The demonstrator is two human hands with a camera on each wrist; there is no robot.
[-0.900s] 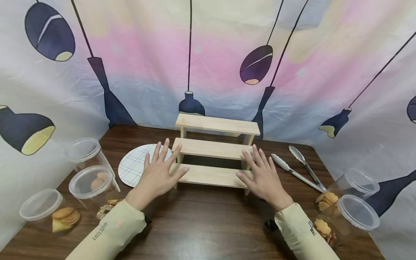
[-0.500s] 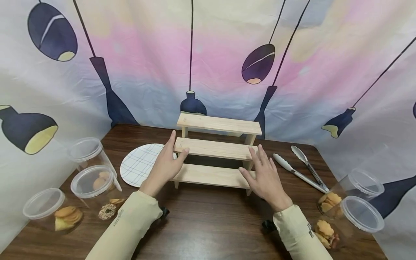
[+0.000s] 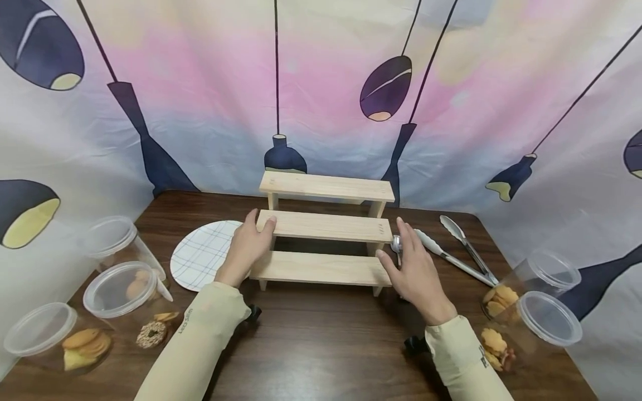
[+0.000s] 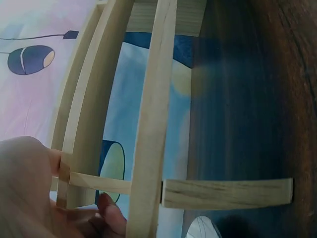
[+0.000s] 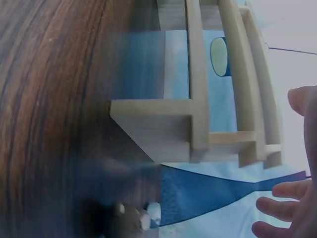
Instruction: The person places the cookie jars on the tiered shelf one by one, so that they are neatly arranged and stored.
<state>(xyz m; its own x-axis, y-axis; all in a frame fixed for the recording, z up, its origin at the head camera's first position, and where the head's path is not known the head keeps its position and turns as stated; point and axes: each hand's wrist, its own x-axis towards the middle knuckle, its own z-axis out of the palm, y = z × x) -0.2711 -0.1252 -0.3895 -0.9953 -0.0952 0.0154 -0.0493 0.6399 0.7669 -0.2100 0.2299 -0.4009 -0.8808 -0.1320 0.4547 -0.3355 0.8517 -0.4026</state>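
Observation:
A three-tier wooden display stand (image 3: 321, 267) stands on the dark table, its steps rising toward the back. My left hand (image 3: 246, 250) grips the left end of its middle board (image 3: 323, 224). In the left wrist view the left thumb lies over that board, and fingers (image 4: 113, 214) curl beneath it. Beside the stand's right end is my right hand (image 3: 418, 273), fingers relaxed and spread, holding nothing. The right wrist view shows a gap between the right fingers (image 5: 277, 207) and the boards. A small silvery object (image 3: 396, 243), partly hidden, shows between the right hand and the stand.
A round plaid-patterned board (image 3: 198, 256) lies left of the stand. Metal tongs (image 3: 463, 262) lie on the right. Lidded clear jars with cookies line both sides, including a left jar (image 3: 120, 289) and a right jar (image 3: 549, 317). A patterned cloth (image 3: 210, 94) hangs behind.
My left hand has moved from spread fingers over the stand's left side to gripping the middle board's end. My right hand has shifted off the boards to the stand's right. The view has shifted slightly.

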